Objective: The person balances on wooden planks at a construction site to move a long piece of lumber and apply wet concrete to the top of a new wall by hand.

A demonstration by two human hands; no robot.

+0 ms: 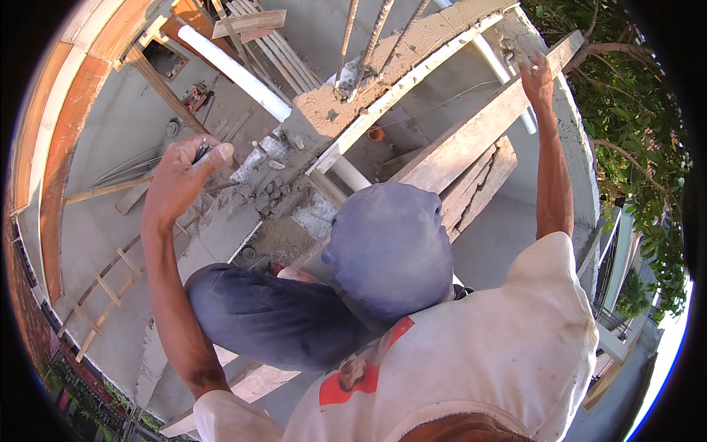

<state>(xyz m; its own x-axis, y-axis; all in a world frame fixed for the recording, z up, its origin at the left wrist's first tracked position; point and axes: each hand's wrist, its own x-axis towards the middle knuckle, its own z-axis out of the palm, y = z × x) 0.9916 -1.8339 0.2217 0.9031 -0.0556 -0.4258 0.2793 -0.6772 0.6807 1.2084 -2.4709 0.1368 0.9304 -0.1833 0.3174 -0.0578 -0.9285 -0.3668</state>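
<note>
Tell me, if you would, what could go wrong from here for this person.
Loose rubble lies near the left hand, so pieces could be knocked off.
The shorter board beside the long plank shows a jagged dark line, perhaps a split, and might give way under load.
Bare steel bars stick up ahead; a stumble could end on them.

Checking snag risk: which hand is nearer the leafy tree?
Right. The right hand is a short way left of the leafy tree; the left hand is much farther left.

From the wearer's head, the fisheye view looks steeply down, close above the knees (390,247), toward both hands (184,168).
</note>
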